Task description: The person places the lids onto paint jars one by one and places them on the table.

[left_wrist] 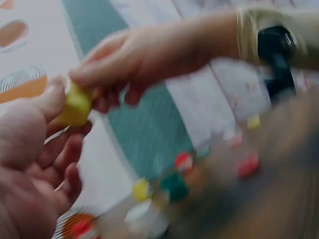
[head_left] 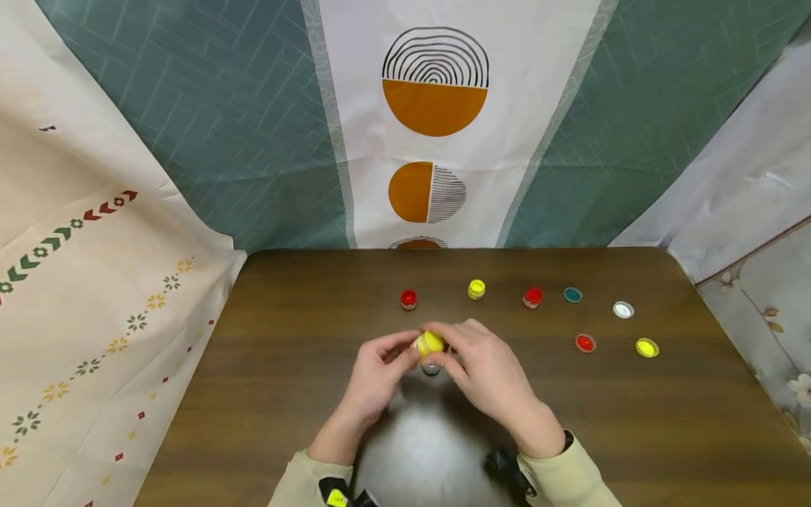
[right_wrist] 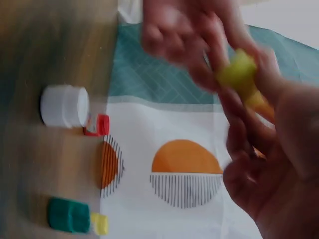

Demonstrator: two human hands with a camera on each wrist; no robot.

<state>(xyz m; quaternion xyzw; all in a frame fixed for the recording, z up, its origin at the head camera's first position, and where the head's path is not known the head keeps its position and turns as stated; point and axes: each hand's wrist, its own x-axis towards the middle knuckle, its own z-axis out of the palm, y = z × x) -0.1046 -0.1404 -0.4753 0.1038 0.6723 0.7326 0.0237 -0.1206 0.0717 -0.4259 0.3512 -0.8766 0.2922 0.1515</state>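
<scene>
Between the two hands is a small yellow jar (head_left: 430, 343), held up above the table and tilted. My left hand (head_left: 378, 374) pinches it from the left with thumb and fingers. From the other side, my right hand (head_left: 486, 366) grips its upper part. Motion blurs the jar in both wrist views, and fingers cover part of it. A white jar (right_wrist: 65, 106) and a green jar (right_wrist: 69, 215) stand on the table in the right wrist view. In the head view a greyish object (head_left: 431, 369) peeks out beneath the hands, mostly hidden.
Along the back of the wooden table (head_left: 285, 394) stand a red jar (head_left: 408, 300), a yellow-topped jar (head_left: 476, 289) and another red jar (head_left: 532, 298). To the right lie a teal lid (head_left: 573, 295), a white lid (head_left: 624, 310), a red lid (head_left: 586, 343) and a yellow lid (head_left: 648, 348).
</scene>
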